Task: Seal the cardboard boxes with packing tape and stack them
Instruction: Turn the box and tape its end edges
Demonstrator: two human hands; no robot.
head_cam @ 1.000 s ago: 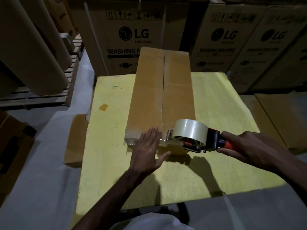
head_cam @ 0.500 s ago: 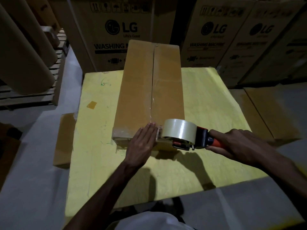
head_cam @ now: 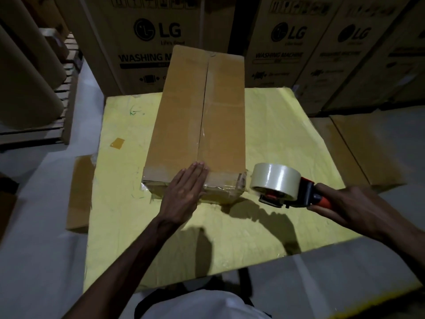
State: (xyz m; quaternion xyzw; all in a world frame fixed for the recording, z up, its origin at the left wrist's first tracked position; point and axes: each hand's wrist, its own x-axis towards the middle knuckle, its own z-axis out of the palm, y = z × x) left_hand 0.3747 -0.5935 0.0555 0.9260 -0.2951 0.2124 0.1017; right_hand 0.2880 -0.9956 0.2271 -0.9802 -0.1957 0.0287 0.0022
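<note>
Right hand, gripping the tape dispenser, has cleared the box's near-right corner; left hand presses flat on the apparently finished strip.

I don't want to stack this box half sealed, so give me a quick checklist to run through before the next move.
1. Box steadied: the left hand lies flat on its near top edge. Ok.
2. Tool secure: the right hand grips the handle of the tape dispenser. Ok.
3. Near edge sealed: clear tape runs across it and down the front face. Ok.
4. Tape cut free at the near right corner: cannot tell.
5. Centre seam taped along its full length: a sheen shows along it, but the far end is unclear. Cannot tell.
</note>
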